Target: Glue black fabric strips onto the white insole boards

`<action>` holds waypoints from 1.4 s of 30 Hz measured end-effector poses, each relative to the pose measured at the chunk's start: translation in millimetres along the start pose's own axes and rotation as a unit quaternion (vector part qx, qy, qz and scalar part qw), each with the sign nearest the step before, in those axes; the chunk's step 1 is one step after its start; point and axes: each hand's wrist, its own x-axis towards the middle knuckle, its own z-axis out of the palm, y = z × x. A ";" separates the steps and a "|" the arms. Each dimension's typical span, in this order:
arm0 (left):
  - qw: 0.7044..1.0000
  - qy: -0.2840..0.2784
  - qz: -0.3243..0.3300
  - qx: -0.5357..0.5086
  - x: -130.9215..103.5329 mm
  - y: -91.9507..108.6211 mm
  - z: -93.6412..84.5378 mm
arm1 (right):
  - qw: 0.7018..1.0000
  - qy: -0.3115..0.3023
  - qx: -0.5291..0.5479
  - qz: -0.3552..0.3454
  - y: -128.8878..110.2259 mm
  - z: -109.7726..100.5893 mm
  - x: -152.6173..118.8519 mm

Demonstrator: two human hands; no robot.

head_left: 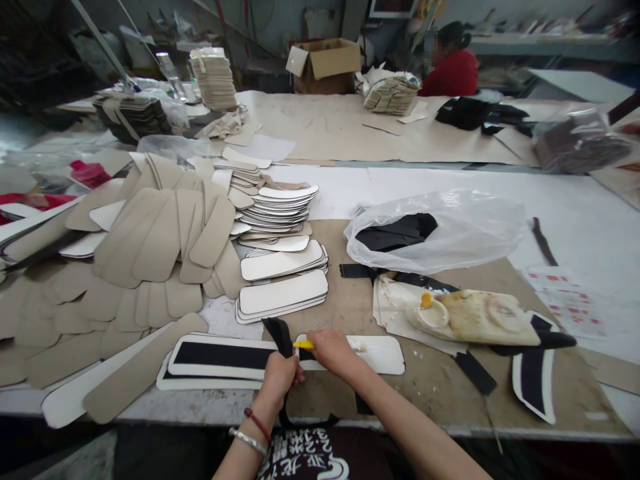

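My left hand (281,375), with a red band and a bracelet at the wrist, is closed on a black strip (279,333) that stands up above its fingers and hangs down past the table's front edge. Close on its right, my right hand (333,350) grips a yellow-handled brush (303,345) whose pale bristle end shows right of the hand. Under the right hand lies a white rounded panel (387,353) with black at its left part. Left of my hands, white panels with black centres (220,355) lie stacked.
Beige pieces (155,233) and white panel stacks (284,293) cover the left. A plastic bag (465,227) with black material and a stained yellowish bottle (485,317) lie right. A person in red (453,70) is behind the table.
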 end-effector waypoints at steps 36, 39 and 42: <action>0.989 -0.006 0.024 0.147 8.3 -0.2 3.4 | 0.924 0.078 0.068 0.369 92.6 -11.6 -98.2; 0.988 -0.006 0.020 0.156 8.4 -0.3 4.0 | 0.921 0.066 0.075 0.377 98.1 -7.5 -93.6; 0.986 -0.001 0.019 0.164 5.9 2.2 5.0 | 0.920 0.061 0.082 0.377 103.4 -4.0 -90.9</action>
